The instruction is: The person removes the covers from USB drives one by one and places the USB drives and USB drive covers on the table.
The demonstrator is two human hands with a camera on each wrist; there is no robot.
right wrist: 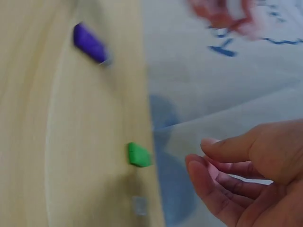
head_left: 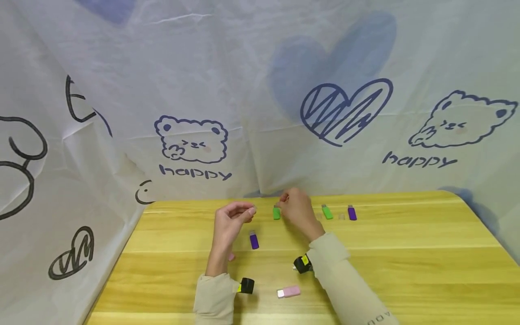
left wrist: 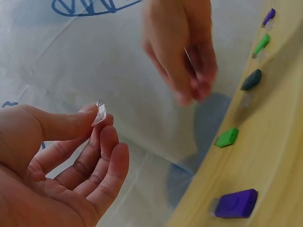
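My left hand [head_left: 229, 223] is raised over the table and pinches a small clear plastic cap [left wrist: 100, 113] between thumb and fingertips. My right hand [head_left: 298, 211] is held above the back of the table, fingers loosely bent, with nothing between thumb and index finger in the right wrist view. Nearest it in the head view is a green USB stick [head_left: 276, 213]. A purple USB stick [head_left: 254, 240] lies in front of that one, between the hands. The left wrist view also shows a dark USB stick [left wrist: 251, 80] in shadow, which the right hand hides from the head camera.
Farther right lie another green USB stick [head_left: 327, 212] and a purple one [head_left: 352, 212], with a clear cap [head_left: 341, 216] between them. A pink USB stick [head_left: 289, 292] lies in front; another pink piece [head_left: 231, 257] shows beside the left wrist. White cloth [head_left: 264, 99] hangs behind the table.
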